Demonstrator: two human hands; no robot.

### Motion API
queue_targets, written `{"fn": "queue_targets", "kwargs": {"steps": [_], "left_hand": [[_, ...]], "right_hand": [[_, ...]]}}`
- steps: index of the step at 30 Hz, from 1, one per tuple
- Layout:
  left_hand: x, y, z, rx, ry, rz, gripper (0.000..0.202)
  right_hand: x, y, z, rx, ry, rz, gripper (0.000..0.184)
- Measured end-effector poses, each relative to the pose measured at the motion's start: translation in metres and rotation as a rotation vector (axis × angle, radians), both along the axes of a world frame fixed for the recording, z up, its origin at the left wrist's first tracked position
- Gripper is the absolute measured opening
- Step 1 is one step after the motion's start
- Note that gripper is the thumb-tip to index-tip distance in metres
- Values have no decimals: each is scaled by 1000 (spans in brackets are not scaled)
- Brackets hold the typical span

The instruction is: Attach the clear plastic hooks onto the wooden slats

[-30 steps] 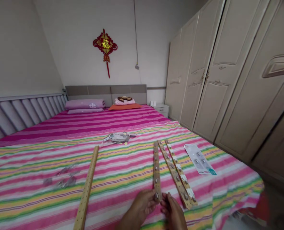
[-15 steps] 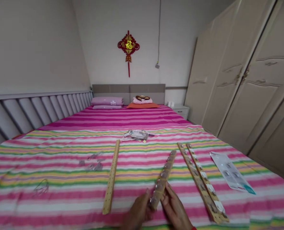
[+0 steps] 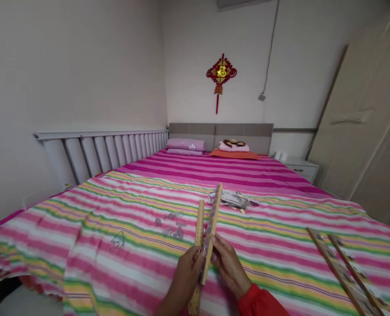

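Both my hands hold one long wooden strip [image 3: 212, 228] with metal fittings along it, raised off the bed and turned on edge, pointing away from me. My left hand [image 3: 185, 281] grips its near end from the left, fingers closed. From the right, my right hand [image 3: 228, 268], in a red sleeve, pinches the same strip. Just below and left of it a plain wooden strip [image 3: 197, 245] with small holes lies flat on the striped bedspread [image 3: 122, 210].
Two more fitted wooden strips [image 3: 343, 267] lie side by side at the right. Torn packaging [image 3: 233, 199] sits mid-bed, small clear bags [image 3: 171, 226] to its left. Pillows [image 3: 185, 145] lie at the headboard, a padded rail [image 3: 116, 151] lines the left, a wardrobe [image 3: 362, 131] the right.
The view has swung left. My hands have lifted the fitted strip off the bed, carried it leftward and turned it on edge beside the plain strip.
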State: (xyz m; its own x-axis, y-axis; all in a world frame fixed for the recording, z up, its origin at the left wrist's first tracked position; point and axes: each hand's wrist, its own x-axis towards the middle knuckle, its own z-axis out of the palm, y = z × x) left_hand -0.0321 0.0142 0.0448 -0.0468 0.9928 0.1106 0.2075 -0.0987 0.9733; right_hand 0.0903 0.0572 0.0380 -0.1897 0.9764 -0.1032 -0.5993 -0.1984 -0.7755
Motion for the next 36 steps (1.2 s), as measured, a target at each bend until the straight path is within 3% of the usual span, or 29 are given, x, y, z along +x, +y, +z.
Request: {"fn": "queue_targets", "kwargs": {"steps": [5,10,14,19,25,29,36], "left_hand": [[-39,28,-20,69,48,77,34],[-65,51,-39,83,106,122,34],[-66,64,-24,225,177,295,34],[-43,90,1,47,34,367,39],[-29,113,2,46,85,476,37],[-41,117,-5,140,84,459,35],[-95,129,-10,192,314,484,35]], "right_hand": [[-34,27,3,27,1,99,30],[-43,42,0,-19,-40,163,32],[-40,46,-6,-21,-88,174,32],[-41,41,-9,-3,-126,233,29],[-44,35,-5,64,-179,293,33],[-43,34,4,26,-172,289,32],[-36,33,7,16,-158,350,30]]}}
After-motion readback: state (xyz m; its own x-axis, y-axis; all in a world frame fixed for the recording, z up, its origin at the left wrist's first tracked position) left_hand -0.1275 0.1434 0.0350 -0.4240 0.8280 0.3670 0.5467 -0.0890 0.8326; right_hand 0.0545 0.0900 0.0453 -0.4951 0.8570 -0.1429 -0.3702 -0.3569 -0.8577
